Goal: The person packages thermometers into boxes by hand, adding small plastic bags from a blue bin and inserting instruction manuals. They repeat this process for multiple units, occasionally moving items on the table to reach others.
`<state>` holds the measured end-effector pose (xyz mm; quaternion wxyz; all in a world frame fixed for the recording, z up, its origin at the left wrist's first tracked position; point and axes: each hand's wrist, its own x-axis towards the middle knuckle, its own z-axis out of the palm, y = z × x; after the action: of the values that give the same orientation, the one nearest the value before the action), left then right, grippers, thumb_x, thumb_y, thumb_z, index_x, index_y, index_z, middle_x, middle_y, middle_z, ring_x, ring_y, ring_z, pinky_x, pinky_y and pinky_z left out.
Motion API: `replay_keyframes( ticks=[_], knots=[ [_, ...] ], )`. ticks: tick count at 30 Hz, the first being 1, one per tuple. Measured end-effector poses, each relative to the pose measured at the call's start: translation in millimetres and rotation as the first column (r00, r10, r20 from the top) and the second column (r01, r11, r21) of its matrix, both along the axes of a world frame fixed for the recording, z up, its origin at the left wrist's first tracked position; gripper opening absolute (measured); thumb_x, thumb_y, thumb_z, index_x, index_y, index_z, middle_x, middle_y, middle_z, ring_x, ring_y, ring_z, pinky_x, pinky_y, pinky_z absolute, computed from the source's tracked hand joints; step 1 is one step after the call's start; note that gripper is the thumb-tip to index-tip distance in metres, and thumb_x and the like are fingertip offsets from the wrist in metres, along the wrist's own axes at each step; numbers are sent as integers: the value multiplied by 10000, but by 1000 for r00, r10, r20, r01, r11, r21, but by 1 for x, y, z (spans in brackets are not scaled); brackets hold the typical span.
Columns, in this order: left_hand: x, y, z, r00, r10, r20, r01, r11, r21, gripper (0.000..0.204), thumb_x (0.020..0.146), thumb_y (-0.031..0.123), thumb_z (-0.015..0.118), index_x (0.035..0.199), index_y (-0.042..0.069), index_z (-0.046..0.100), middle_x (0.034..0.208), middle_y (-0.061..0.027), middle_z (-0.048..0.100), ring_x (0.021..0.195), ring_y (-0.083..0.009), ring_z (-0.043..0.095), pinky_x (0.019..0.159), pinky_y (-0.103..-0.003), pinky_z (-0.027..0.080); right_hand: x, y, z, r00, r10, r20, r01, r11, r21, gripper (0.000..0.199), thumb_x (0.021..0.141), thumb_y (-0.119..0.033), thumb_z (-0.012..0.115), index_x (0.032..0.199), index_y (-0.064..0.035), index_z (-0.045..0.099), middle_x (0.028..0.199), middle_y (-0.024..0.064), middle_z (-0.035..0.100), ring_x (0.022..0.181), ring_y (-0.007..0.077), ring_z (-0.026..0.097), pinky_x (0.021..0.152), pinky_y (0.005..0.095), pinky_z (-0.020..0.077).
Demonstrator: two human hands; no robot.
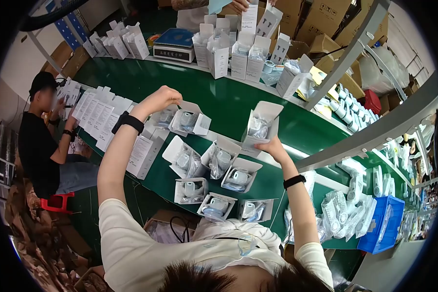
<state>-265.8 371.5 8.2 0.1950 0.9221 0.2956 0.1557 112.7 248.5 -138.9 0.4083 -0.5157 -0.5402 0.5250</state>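
Note:
My right hand grips the lower side of an open white box, which stands upright with a bagged pale device inside. My left hand is closed, fingertips pinched just above another open white box that also holds a bagged device. Whatever that pinch may hold is too small to make out. Nearer to me stand several open boxes, including one box with a wide raised flap. Each contains a light-coloured device in clear plastic, such as the device.
Upright white boxes line the left edge beside a seated person. Across the green table are a scale, more boxes and another person's hands. Bagged parts, a blue bin and a metal frame are at right.

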Motion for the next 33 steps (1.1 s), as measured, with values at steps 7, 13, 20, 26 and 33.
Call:
replay_keyframes(
  ticks=[7, 13, 20, 26, 33],
  knots=[
    [-10, 19, 10, 986, 20, -166, -44, 989, -140, 75, 690, 14, 605, 753, -23, 585, 696, -132, 589, 611, -250, 558, 581, -303, 442, -68, 49, 23, 978, 200, 67, -198, 980, -37, 964, 547, -106, 754, 1257, 17, 114, 1205, 153, 297, 1191, 273, 305, 1009, 320, 259],
    [-12, 17, 7, 983, 32, -180, -75, 968, -238, 95, 690, 20, 601, 774, -22, 586, 684, -131, 579, 604, -240, 553, 579, -304, 437, -109, 60, 5, 965, 252, 74, -250, 968, -32, 986, 550, -153, 772, 1254, 32, 107, 1221, 171, 289, 1202, 278, 296, 1012, 323, 249],
    [-15, 5, -11, 989, 82, -124, -78, 996, 41, 191, 700, 35, 594, 891, 21, 594, 885, -107, 599, 773, -237, 558, 671, -285, 443, -108, 53, 2, 885, 466, 1, -465, 884, 35, 1021, 645, -295, 738, 1348, -22, 49, 1345, 183, 223, 1254, 287, 247, 1027, 333, 222],
    [-17, -87, 5, 772, 441, 457, -504, 863, 18, 258, 760, 22, 554, 1017, 34, 568, 1085, -99, 543, 995, -206, 520, 815, -279, 418, -19, -10, 68, 980, 199, -2, -199, 980, -4, 582, 836, -266, 560, 1325, -91, 299, 1300, 123, 386, 1240, 232, 313, 1009, 344, 258],
    [-46, -243, -93, 532, 657, 534, -111, 680, -725, 607, 711, 24, 638, 1244, 34, 346, 1250, -115, 397, 1160, -228, 391, 893, -358, 382, 29, -207, 33, 987, 11, -163, -13, 1000, -11, 1054, 538, -280, 805, 1365, -87, 181, 1349, 131, 305, 1270, 255, 260, 1014, 400, 237]
  ],
)
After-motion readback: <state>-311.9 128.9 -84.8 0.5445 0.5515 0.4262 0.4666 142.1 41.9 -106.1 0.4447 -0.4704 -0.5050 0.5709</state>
